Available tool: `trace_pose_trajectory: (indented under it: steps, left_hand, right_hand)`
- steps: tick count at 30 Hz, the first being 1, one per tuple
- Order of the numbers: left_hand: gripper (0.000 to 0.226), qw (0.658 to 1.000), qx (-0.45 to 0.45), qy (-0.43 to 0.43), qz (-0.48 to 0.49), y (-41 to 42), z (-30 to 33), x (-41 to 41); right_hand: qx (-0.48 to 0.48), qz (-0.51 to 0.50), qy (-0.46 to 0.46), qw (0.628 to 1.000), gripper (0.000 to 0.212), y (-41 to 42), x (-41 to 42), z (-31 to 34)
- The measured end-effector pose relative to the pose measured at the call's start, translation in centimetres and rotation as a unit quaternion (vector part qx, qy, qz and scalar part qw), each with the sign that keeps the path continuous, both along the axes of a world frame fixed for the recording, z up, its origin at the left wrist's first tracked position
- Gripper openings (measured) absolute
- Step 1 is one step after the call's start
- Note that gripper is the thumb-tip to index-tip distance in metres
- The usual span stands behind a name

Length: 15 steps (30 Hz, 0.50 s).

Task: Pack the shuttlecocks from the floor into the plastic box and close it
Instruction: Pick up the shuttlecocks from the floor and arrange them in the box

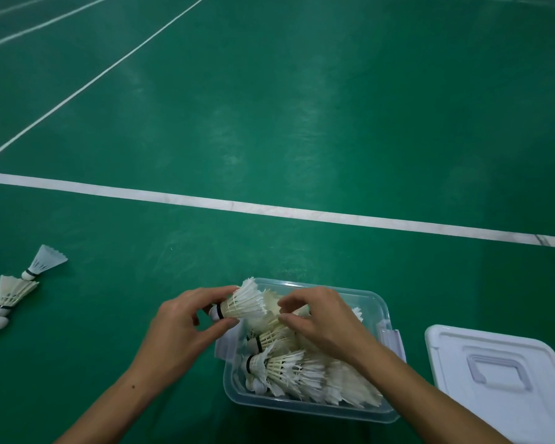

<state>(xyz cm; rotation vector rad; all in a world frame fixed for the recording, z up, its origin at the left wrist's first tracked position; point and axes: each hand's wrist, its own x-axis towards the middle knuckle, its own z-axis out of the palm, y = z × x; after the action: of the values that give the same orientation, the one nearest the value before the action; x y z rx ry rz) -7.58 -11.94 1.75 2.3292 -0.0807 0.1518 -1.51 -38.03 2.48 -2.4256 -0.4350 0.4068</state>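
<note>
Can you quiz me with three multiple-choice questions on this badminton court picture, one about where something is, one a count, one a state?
1. Where does the white lid lie?
A. On the floor, right of the plastic box
B. On the box
C. Beyond the white line

2. How many shuttlecocks lie on the floor at left?
A. One
B. Three
C. Six

3. What is the left hand doing?
A. Resting flat on the floor
B. Lifting the lid
C. Pinching a shuttlecock at its cork end

Answers: 1 A, the lid sits beside the open box; 2 B, three show, one cut by the edge; 3 C, thumb and fingers close round the cork.
</note>
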Motion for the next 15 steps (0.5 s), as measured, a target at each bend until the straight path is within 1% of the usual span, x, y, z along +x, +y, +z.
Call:
trace_pose_trajectory:
  steps: [3,7,11,14,15]
  left_hand:
    - [0.054,1.0,-0.011,0.004,0.004,-0.7,0.2,0.5]
    - [0.043,1.0,-0.002,-0.009,-0.018,-2.4,0.7,1.4]
    - [0.04,0.999,-0.006,-0.018,-0.03,-4.2,1.3,2.0]
    - [0.039,0.999,-0.018,-0.013,-0.039,-5.0,1.1,2.4]
    - [0.04,0.999,-0.01,-0.014,-0.04,-5.0,1.0,2.6]
  right_hand:
    - [0.039,0.0,0.011,0.999,0.033,-1.5,0.0,1.2]
    - [0.114,-0.013,-0.007,0.993,0.034,-2.5,-0.4,3.1]
    - [0.143,-0.03,-0.045,0.988,0.023,-1.6,-0.6,3.2]
    - [0.155,-0.04,-0.056,0.986,0.015,-1.5,-0.5,2.6]
    - [0.155,-0.05,-0.061,0.985,0.014,-1.7,-0.6,2.4]
